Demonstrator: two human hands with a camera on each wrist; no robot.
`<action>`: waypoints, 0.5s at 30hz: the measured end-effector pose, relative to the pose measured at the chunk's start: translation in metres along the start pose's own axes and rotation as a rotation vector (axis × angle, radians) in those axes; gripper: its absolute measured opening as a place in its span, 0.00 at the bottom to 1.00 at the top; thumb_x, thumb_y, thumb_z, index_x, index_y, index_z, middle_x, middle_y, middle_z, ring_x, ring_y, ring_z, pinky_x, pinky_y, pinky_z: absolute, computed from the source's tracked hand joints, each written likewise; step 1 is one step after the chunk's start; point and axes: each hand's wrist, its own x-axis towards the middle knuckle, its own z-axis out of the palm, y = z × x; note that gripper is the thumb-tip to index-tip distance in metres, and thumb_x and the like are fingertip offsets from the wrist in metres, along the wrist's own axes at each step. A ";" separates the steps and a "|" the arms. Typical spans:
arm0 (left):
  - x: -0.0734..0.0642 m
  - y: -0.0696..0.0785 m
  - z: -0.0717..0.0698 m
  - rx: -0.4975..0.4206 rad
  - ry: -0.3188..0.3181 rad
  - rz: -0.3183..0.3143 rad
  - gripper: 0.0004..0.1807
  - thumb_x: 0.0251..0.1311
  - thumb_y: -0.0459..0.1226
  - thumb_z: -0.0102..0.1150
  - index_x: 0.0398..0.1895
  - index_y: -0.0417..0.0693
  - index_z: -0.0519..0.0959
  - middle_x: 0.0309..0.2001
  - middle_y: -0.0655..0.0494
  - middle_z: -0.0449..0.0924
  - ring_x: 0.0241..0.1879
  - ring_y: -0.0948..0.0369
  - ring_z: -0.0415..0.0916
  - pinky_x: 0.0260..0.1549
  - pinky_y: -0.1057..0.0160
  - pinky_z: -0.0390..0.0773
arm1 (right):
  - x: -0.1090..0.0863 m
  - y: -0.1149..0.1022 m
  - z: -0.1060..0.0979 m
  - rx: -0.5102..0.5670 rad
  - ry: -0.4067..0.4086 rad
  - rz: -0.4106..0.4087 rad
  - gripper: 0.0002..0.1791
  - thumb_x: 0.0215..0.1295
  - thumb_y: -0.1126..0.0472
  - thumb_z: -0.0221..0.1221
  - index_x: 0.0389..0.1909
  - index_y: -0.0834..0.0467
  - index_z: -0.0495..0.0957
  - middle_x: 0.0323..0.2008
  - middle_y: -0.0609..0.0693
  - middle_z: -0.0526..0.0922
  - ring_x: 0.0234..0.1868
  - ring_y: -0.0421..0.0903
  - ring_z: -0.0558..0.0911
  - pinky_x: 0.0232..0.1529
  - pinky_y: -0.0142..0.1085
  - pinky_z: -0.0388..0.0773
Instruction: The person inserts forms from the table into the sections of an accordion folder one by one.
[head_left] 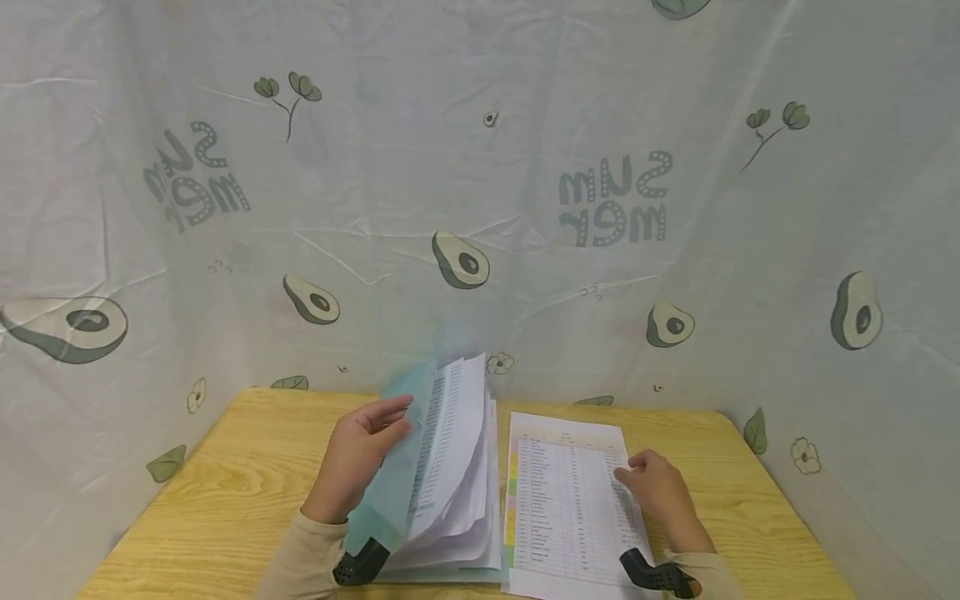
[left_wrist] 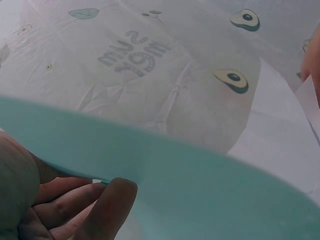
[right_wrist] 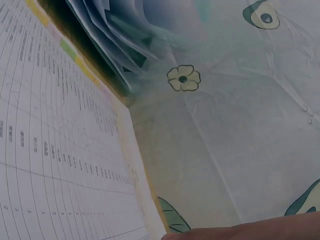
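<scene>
My left hand (head_left: pixel 360 457) pinches the edge of the teal cover of a folder (head_left: pixel 393 487), holding it tilted up. In the left wrist view, the thumb and fingers (left_wrist: pixel 116 200) meet at the rim of the teal cover (left_wrist: pixel 190 175). Inside the folder, a stack of loose printed papers (head_left: pixel 468 467) stands partly raised and fanned. To its right lies a printed table sheet (head_left: pixel 570 508) with yellow, green and pink marks down its left side. My right hand (head_left: pixel 662 492) pinches this sheet at its right edge; the right wrist view shows only part of one finger (right_wrist: pixel 240 233).
Both the folder and the sheet are on a light wooden table (head_left: pixel 225 483). A pale curtain (head_left: pixel 525 292) printed with avocados, leaves and flowers hangs behind the table and along both sides. Each wrist wears a black strap mount (head_left: pixel 362 562).
</scene>
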 end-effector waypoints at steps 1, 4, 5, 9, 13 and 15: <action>0.000 0.000 0.000 0.001 -0.002 0.002 0.20 0.68 0.33 0.64 0.62 0.43 0.82 0.55 0.46 0.84 0.53 0.56 0.81 0.45 0.68 0.80 | 0.000 0.002 0.000 -0.023 -0.005 0.010 0.23 0.70 0.56 0.62 0.51 0.73 0.74 0.44 0.66 0.81 0.38 0.55 0.78 0.38 0.48 0.76; 0.000 0.000 0.000 0.001 -0.004 -0.002 0.20 0.68 0.33 0.64 0.62 0.43 0.82 0.55 0.46 0.84 0.53 0.56 0.81 0.45 0.68 0.79 | 0.001 0.006 0.000 -0.090 -0.021 0.040 0.21 0.69 0.55 0.62 0.45 0.71 0.74 0.38 0.63 0.80 0.36 0.55 0.77 0.34 0.45 0.74; 0.000 0.000 0.000 0.001 -0.004 -0.005 0.20 0.68 0.33 0.64 0.62 0.43 0.82 0.55 0.46 0.84 0.53 0.56 0.81 0.44 0.67 0.79 | 0.001 0.007 0.000 -0.109 -0.028 0.049 0.20 0.68 0.54 0.63 0.43 0.71 0.74 0.36 0.61 0.79 0.35 0.54 0.76 0.33 0.44 0.73; 0.000 0.000 0.000 0.001 -0.005 -0.013 0.20 0.68 0.32 0.64 0.62 0.43 0.82 0.55 0.46 0.84 0.53 0.56 0.81 0.44 0.67 0.79 | 0.000 0.009 0.002 -0.150 -0.059 0.079 0.20 0.65 0.53 0.65 0.38 0.69 0.76 0.32 0.57 0.78 0.34 0.53 0.76 0.32 0.42 0.71; 0.000 0.000 0.000 -0.002 -0.006 -0.017 0.20 0.68 0.33 0.64 0.62 0.43 0.82 0.55 0.46 0.85 0.53 0.56 0.81 0.44 0.68 0.80 | -0.002 0.008 0.005 -0.147 -0.070 0.101 0.24 0.62 0.51 0.69 0.39 0.70 0.77 0.32 0.58 0.78 0.34 0.54 0.76 0.34 0.44 0.72; 0.001 0.000 0.000 -0.004 -0.007 -0.018 0.20 0.68 0.33 0.64 0.62 0.44 0.82 0.55 0.45 0.85 0.53 0.56 0.81 0.44 0.68 0.80 | -0.002 0.008 0.006 -0.144 -0.068 0.105 0.26 0.61 0.51 0.70 0.40 0.72 0.77 0.33 0.59 0.79 0.35 0.55 0.76 0.34 0.45 0.73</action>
